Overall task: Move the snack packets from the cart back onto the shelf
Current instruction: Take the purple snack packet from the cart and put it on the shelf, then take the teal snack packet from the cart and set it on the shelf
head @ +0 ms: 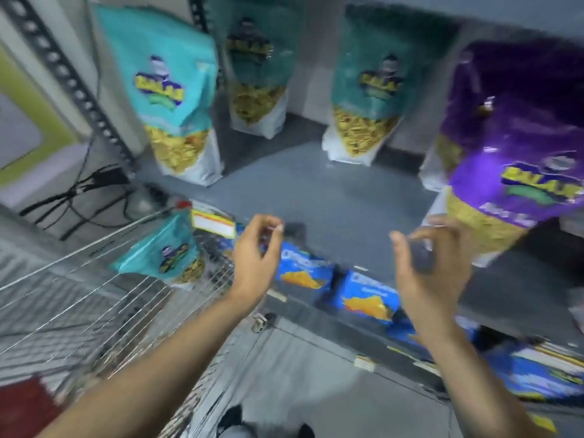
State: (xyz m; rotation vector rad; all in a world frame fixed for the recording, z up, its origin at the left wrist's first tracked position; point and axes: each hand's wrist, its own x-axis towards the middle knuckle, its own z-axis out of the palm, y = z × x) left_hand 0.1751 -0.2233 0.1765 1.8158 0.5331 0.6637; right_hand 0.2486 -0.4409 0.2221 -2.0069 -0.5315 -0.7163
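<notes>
Neither grip holds anything: the left hand (256,254) hangs with its fingers loosely curled and apart, and the right hand (433,263) likewise, both poised over the front edge of the grey metal shelf (331,197). Left of and just below the left grip, the one teal-and-white snack packet (164,251) left in view in the silver wire cart (79,295) leans on the basket's far corner, its long axis tilted up toward the shelf; the left hand is clearly the nearer, so the next reach looks to be its job. Beyond both grips, three matching teal packets (177,99) stand upright on the shelf, and just beyond the right grip a purple packet (512,147) stands. Each packet carries a yellow-lettered logo, too blurred to read. Blue packs (305,268) below the grips are equally illegible.
</notes>
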